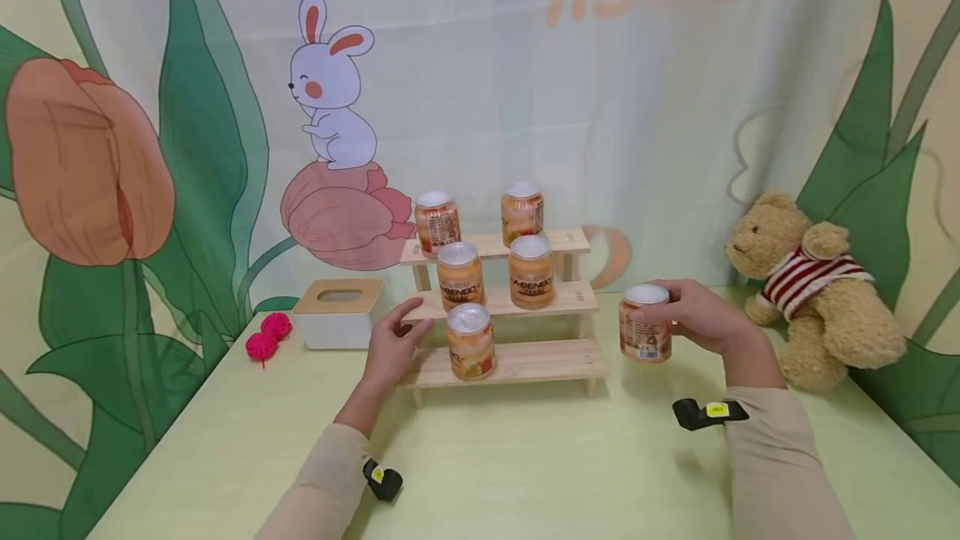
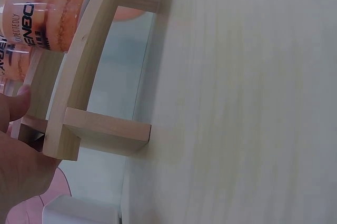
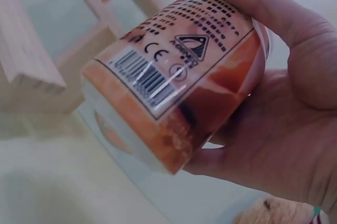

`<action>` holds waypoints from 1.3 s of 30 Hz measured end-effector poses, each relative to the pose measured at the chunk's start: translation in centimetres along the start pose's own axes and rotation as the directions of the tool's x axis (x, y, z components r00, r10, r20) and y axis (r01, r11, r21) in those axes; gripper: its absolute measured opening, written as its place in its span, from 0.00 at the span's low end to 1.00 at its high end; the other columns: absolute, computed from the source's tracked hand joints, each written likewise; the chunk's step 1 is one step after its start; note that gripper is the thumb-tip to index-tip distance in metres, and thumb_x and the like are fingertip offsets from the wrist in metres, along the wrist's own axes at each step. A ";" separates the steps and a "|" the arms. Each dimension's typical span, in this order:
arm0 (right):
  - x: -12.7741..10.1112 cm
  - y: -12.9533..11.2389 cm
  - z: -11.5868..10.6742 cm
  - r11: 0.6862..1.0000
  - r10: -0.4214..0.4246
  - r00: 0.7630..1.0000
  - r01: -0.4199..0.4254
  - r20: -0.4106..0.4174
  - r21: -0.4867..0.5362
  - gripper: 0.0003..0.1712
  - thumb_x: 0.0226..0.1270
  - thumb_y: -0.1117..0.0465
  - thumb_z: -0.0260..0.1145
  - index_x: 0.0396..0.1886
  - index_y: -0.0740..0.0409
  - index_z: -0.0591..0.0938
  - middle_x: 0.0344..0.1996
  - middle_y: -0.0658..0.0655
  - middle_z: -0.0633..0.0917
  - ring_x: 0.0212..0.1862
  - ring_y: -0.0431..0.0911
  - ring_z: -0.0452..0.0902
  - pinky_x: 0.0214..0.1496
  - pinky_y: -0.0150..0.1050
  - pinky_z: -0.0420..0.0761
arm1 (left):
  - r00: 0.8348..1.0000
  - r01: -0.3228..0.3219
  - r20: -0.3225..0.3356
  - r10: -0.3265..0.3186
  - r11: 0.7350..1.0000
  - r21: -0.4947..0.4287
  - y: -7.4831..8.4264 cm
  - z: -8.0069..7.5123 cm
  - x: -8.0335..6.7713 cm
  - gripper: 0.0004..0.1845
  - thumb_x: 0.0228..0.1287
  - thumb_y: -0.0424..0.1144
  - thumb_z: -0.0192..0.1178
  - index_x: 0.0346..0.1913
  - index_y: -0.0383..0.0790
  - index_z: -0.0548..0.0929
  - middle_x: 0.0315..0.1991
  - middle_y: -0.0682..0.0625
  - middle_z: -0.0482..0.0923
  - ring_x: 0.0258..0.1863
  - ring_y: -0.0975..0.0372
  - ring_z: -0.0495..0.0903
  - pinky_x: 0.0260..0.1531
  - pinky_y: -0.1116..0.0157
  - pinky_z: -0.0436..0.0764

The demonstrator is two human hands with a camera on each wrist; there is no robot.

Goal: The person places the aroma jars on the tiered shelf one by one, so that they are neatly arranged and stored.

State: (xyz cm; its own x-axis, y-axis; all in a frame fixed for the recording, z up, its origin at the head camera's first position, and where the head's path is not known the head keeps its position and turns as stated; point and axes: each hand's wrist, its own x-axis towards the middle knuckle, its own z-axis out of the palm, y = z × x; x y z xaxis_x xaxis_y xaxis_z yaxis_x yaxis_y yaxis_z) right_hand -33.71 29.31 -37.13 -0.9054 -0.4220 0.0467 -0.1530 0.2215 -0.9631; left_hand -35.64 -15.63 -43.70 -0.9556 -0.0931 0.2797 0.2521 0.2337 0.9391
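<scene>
My right hand (image 1: 701, 315) grips an orange-labelled can (image 1: 645, 336) with a silver lid, held above the table to the right of a three-tier wooden stand (image 1: 525, 369). The can's barcode faces the camera in the right wrist view, with the thumb and fingers (image 3: 226, 163) around its sides. My left hand (image 1: 392, 348) holds the left end of the stand's middle tier between thumb and fingers. Two similar cans stand on the top tier, two on the middle tier, and one can (image 1: 471, 348) stands left of centre on the bottom tier.
A white tissue box (image 1: 337, 323) with a wooden lid stands left of the stand, beside pink-red yarn pompoms (image 1: 264, 342). At the right sits a teddy bear (image 1: 817, 290) in a striped shirt. A printed curtain (image 1: 465, 65) hangs behind the table (image 1: 525, 465).
</scene>
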 end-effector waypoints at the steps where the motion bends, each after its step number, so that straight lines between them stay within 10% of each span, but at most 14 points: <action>1: 0.1 -0.5 0.3 1.000 0.014 1.000 -0.014 0.003 -0.002 0.30 0.69 0.62 0.67 0.65 0.74 0.70 0.49 0.60 0.82 0.50 0.54 0.79 0.51 0.50 0.79 | 1.000 0.000 0.005 0.000 1.000 0.000 0.0 0.0 0.0 0.24 0.69 0.38 0.65 0.67 0.42 0.77 0.52 0.39 0.82 0.43 0.61 0.80 0.33 0.71 0.76; 19: 2.2 -3.4 5.6 0.987 -0.157 0.986 0.159 0.051 -0.038 0.26 0.60 0.66 0.74 0.57 0.69 0.79 0.45 0.60 0.84 0.48 0.52 0.80 0.52 0.49 0.79 | 1.000 0.000 0.024 0.000 1.000 0.001 4.3 -0.4 -2.1 0.24 0.70 0.31 0.63 0.67 0.31 0.75 0.61 0.35 0.75 0.45 0.57 0.79 0.38 0.72 0.78; 29: 3.7 -3.7 10.1 0.996 -0.085 0.994 0.084 -0.069 -0.014 0.28 0.59 0.61 0.76 0.57 0.69 0.79 0.49 0.63 0.83 0.50 0.52 0.79 0.54 0.48 0.78 | 0.999 0.001 0.034 -0.001 1.000 -0.005 4.0 -0.3 -2.0 0.24 0.69 0.31 0.63 0.67 0.31 0.75 0.60 0.34 0.76 0.41 0.62 0.79 0.39 0.69 0.79; 39: 4.3 -4.0 14.6 0.999 -0.032 0.966 0.031 -0.258 -0.005 0.30 0.57 0.59 0.78 0.58 0.64 0.80 0.50 0.62 0.84 0.49 0.54 0.81 0.51 0.50 0.80 | 0.999 0.047 0.028 -0.046 0.999 -0.023 0.4 -0.1 0.2 0.26 0.68 0.35 0.65 0.68 0.39 0.76 0.57 0.38 0.79 0.43 0.63 0.80 0.41 0.67 0.79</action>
State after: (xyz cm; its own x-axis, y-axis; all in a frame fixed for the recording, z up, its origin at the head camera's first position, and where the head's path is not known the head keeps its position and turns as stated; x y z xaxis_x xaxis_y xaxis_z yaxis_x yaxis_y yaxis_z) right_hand -31.21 13.74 -36.99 -0.9717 -0.1874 0.1440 -0.1833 0.2127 -0.9598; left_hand -35.74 -15.68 -43.28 -0.9701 -0.0764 0.2305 0.2107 0.2070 0.9554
